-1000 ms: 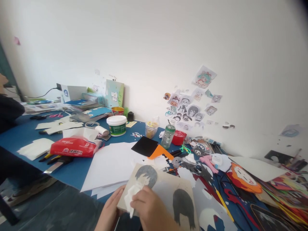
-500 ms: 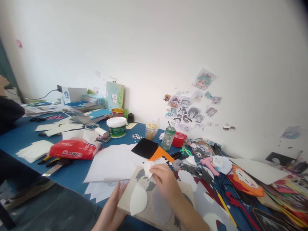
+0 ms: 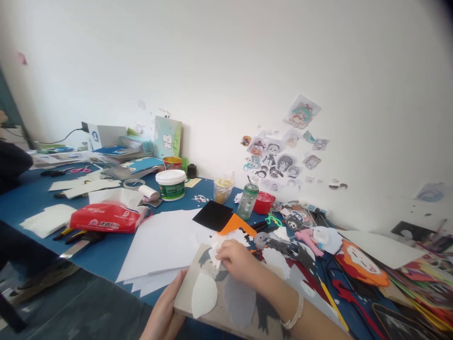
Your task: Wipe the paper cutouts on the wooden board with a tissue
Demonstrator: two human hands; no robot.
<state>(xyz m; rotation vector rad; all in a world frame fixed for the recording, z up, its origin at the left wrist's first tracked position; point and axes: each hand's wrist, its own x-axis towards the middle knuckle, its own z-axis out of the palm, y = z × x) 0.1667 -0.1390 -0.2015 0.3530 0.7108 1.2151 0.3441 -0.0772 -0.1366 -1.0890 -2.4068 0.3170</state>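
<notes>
My left hand (image 3: 168, 302) holds the tan board (image 3: 187, 290) by its left edge, and my right hand (image 3: 237, 259) pinches a crumpled white tissue (image 3: 214, 248) on the grey hair shape (image 3: 204, 257); the board is at the table (image 3: 21, 193)'s near edge, tipped a bit; I think small, soft dabs would work best, with the board held firm so nothing smears; the white oval (image 3: 204, 295) and grey oval (image 3: 239, 300) lie close, so my wrist should stay high; white sheets (image 3: 163, 241) spread just behind the board's left side and could get bumped; a green bottle (image 3: 248, 200) stands toward the table's back edge, well clear; a yellow pencil (image 3: 331, 297) lies to the right.
</notes>
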